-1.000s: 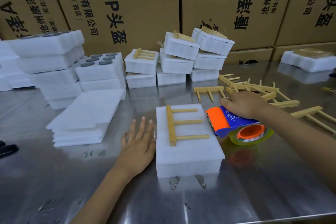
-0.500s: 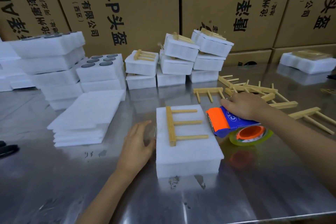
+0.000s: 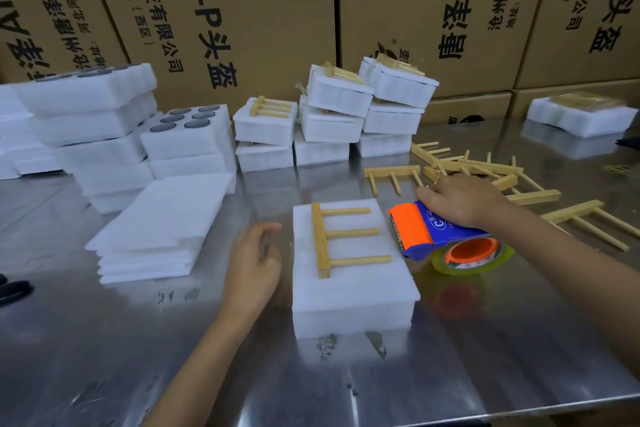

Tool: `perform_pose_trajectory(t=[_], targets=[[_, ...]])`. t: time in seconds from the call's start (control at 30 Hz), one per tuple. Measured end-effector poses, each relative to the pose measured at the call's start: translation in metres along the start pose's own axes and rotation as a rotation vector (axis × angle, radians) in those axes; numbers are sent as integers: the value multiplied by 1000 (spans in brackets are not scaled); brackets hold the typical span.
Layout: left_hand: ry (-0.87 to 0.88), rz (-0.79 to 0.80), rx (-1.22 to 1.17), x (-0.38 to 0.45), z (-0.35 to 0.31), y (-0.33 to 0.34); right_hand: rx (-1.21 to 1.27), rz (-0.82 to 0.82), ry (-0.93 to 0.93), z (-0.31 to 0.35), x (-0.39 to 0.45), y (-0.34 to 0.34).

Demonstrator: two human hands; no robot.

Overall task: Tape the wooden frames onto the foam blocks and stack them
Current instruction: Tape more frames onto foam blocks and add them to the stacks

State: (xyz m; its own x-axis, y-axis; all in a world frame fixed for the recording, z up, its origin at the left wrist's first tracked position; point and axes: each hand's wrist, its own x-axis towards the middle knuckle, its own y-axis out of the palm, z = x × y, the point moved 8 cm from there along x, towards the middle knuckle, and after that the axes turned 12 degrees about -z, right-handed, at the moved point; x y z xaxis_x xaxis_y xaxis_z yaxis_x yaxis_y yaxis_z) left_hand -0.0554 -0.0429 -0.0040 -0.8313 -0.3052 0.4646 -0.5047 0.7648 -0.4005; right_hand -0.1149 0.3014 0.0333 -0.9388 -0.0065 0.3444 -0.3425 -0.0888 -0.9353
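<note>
Steel table point(image 3: 104, 340) backed by a wall of printed cartons point(image 3: 242, 11), and I'm on the taping step: one wooden frame point(image 3: 341, 239) lies flat on the foam block point(image 3: 349, 291) dead centre. My right hand point(image 3: 464, 199) grips the tape dispenser point(image 3: 429, 232) at the block's right edge, my left hand point(image 3: 252, 260) hovers loosely curled and empty just left of it. Next, I reckon, pull tape across the frame while steadying the foam.

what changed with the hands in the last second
The left hand went from flat with spread fingers to curled, beside the foam block's left edge; it holds nothing visible. The right hand still grips the tape dispenser at the block's right edge. The wooden frame has not moved.
</note>
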Motion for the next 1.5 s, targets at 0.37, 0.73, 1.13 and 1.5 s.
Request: perform_pose_trajectory(t=[0.37, 0.73, 1.13, 1.5], targets=[[396, 563, 572, -2, -96, 121, 20, 32, 18, -5, 1, 2], [419, 568, 755, -7, -76, 134, 52, 19, 0, -10, 7, 8], [453, 558, 770, -10, -77, 132, 47, 128, 45, -11, 5, 10], [455, 561, 740, -10, -72, 134, 20, 208, 172, -76, -7, -4]])
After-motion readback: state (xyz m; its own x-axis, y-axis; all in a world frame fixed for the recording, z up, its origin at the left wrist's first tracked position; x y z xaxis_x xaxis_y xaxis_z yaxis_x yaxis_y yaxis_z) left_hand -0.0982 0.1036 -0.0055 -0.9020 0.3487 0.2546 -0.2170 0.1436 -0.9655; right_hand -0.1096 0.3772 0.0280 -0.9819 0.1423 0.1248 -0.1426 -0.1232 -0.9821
